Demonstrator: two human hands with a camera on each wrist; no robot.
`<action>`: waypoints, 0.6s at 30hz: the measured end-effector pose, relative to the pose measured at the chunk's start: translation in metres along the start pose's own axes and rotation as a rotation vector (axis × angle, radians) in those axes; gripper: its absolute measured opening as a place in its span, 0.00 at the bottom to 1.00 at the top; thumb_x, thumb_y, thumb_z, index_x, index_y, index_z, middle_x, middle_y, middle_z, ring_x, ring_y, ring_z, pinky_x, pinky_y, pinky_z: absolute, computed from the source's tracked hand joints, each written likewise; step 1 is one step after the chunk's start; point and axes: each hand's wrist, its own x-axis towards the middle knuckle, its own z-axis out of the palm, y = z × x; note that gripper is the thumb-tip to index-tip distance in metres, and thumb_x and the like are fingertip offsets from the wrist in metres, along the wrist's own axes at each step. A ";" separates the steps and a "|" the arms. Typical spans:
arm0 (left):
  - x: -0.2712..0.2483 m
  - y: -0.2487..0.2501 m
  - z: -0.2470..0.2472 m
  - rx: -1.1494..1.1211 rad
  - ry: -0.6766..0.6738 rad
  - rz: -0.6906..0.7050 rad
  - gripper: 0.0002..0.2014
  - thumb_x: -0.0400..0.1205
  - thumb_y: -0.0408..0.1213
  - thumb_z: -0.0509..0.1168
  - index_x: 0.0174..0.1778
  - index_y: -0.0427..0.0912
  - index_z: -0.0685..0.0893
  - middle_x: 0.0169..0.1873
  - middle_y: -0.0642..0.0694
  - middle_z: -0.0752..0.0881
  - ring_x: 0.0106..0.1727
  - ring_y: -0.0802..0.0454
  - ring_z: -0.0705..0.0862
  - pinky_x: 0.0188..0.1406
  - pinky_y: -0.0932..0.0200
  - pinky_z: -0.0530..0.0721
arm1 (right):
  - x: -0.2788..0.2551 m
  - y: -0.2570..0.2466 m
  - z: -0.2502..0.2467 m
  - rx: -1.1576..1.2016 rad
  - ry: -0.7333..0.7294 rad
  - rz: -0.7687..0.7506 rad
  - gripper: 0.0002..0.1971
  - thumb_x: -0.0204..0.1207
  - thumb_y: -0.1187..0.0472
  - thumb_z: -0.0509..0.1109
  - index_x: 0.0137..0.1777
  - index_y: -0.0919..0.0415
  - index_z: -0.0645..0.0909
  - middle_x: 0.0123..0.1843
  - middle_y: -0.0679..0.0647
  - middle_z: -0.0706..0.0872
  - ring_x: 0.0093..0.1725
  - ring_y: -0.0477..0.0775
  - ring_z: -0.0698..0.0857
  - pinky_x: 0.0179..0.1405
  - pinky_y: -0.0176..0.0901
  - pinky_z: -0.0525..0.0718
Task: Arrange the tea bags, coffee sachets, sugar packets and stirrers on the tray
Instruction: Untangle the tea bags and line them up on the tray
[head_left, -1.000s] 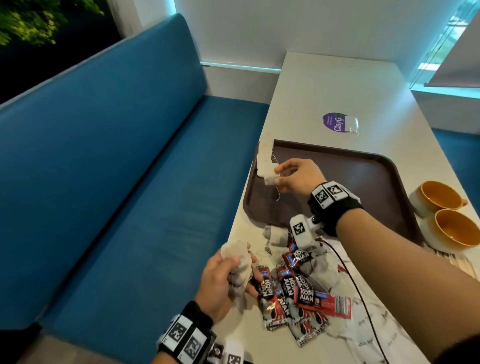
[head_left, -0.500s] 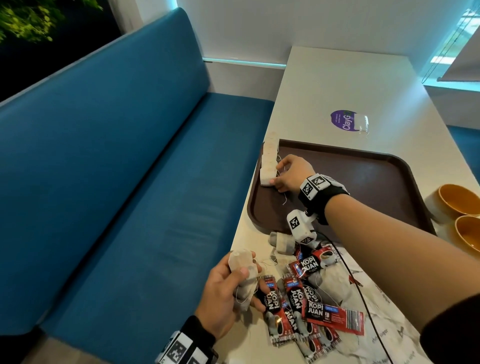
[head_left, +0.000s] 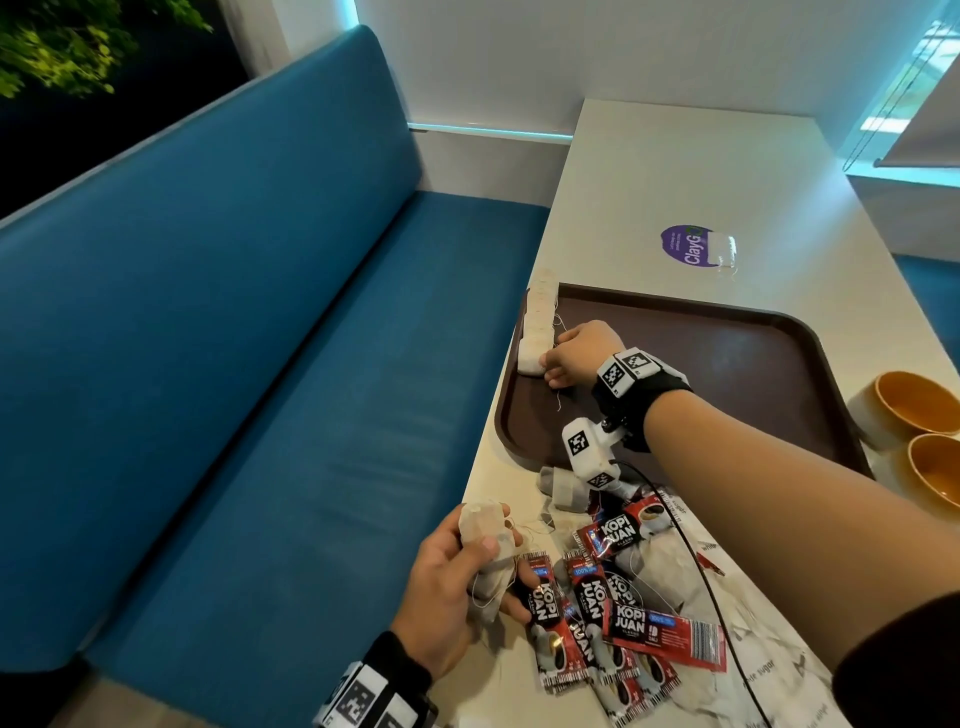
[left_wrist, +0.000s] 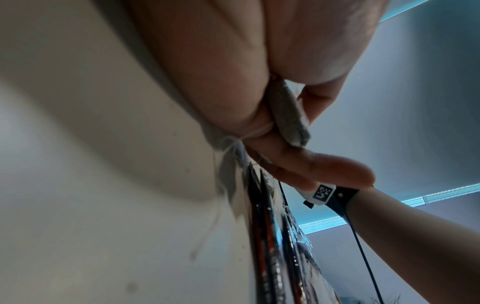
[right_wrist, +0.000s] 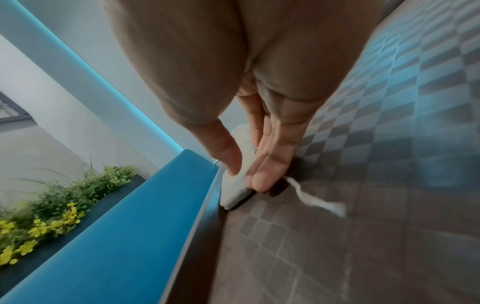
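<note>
Nearest me, my left hand (head_left: 447, 587) is curled around a small bunch of soft, off-white paper tea bags (head_left: 485, 553), thumb pressed over the top one; the left wrist view shows their thin strings trailing loose below the fingers (left_wrist: 306, 164). Just beside that hand, at the near end of the pale table (head_left: 675, 171), lies an overlapping heap of glossy red-and-black coffee sachets (head_left: 621, 605) printed KOPI JUAN, with white paper sugar packets (head_left: 779, 670) under and beside them and one more loose tea bag (head_left: 561, 486) near the tray's near edge. Farther on, my right hand (head_left: 574, 353) reaches over the dark brown plastic tray (head_left: 753, 374); its fingers are nearly straight, thumb and fingertips (right_wrist: 259, 179) lightly nipping the nearest bag of a row of tea bags (head_left: 537, 330) laid along the tray's left edge, its string lying free on the tray floor. I judge the bags very light, limp and easily torn: best taken by the flat body, not the string, which may snag. The sachets look slick and will likely slide over one another. Two orange-lined cups (head_left: 919, 431) stand off the tray's right edge. A purple round sticker (head_left: 685, 244) lies beyond the far edge.
</note>
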 end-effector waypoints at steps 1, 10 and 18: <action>0.000 0.000 0.000 0.001 -0.003 0.003 0.20 0.76 0.31 0.68 0.65 0.30 0.80 0.53 0.24 0.85 0.38 0.32 0.87 0.19 0.53 0.85 | -0.005 -0.002 -0.003 0.018 -0.005 0.008 0.08 0.76 0.72 0.75 0.54 0.67 0.83 0.41 0.65 0.90 0.34 0.58 0.89 0.52 0.59 0.93; -0.004 0.005 0.001 0.054 -0.008 0.034 0.21 0.76 0.30 0.62 0.66 0.27 0.78 0.49 0.23 0.87 0.37 0.32 0.87 0.23 0.51 0.87 | -0.120 0.007 -0.010 0.079 -0.051 -0.215 0.09 0.79 0.63 0.77 0.58 0.59 0.86 0.46 0.52 0.89 0.35 0.53 0.89 0.43 0.50 0.91; -0.009 0.007 0.009 0.146 -0.033 0.049 0.09 0.87 0.22 0.60 0.62 0.29 0.78 0.38 0.30 0.88 0.30 0.42 0.89 0.21 0.56 0.85 | -0.214 0.067 0.035 0.133 -0.142 -0.202 0.06 0.76 0.66 0.78 0.44 0.52 0.90 0.53 0.59 0.87 0.30 0.53 0.85 0.35 0.53 0.90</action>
